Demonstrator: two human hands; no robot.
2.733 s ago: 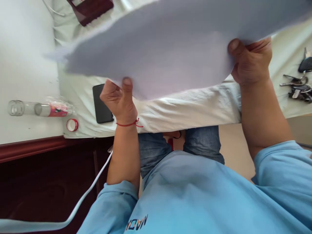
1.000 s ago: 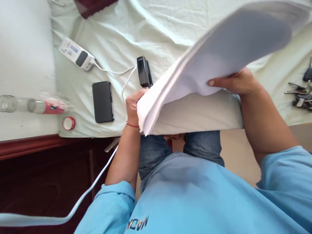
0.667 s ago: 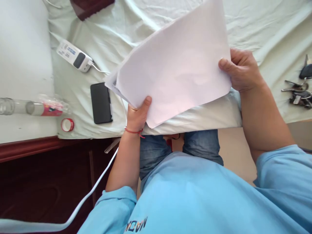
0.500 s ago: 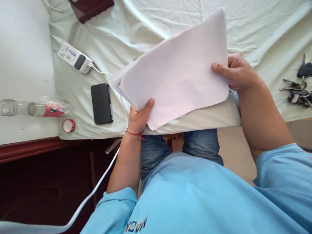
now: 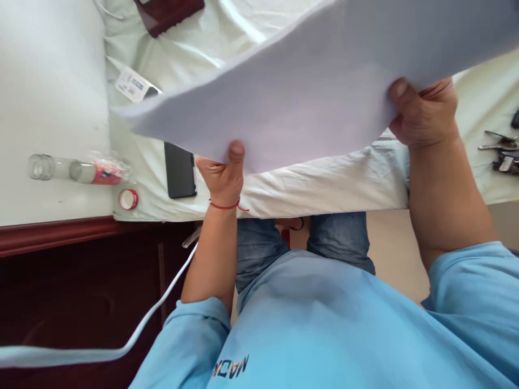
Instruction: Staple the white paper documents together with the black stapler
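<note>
White sheets of paper [image 5: 300,102] are held up above the cloth-covered table, reaching past the top edge of the view. My left hand [image 5: 225,173], with a red string at the wrist, grips their near edge, thumb on top and fingers underneath. Farther right, my right hand [image 5: 427,111] is closed on the near edge as well, its thumb pressing from above. The paper bends between the hands and its far part is blurred. How many sheets there are cannot be made out.
A black phone [image 5: 179,172] and a white power strip [image 5: 135,86] lie partly behind the paper. At left are a clear bottle [image 5: 75,169] and a red-rimmed cap [image 5: 128,199]. Keys [image 5: 503,148] lie at right. A dark red wooden object [image 5: 170,13] stands at the back.
The paper has risen toward the camera and spread wider, now covering part of the power strip and phone. My right hand has shifted right; my left hand has moved slightly up and left.
</note>
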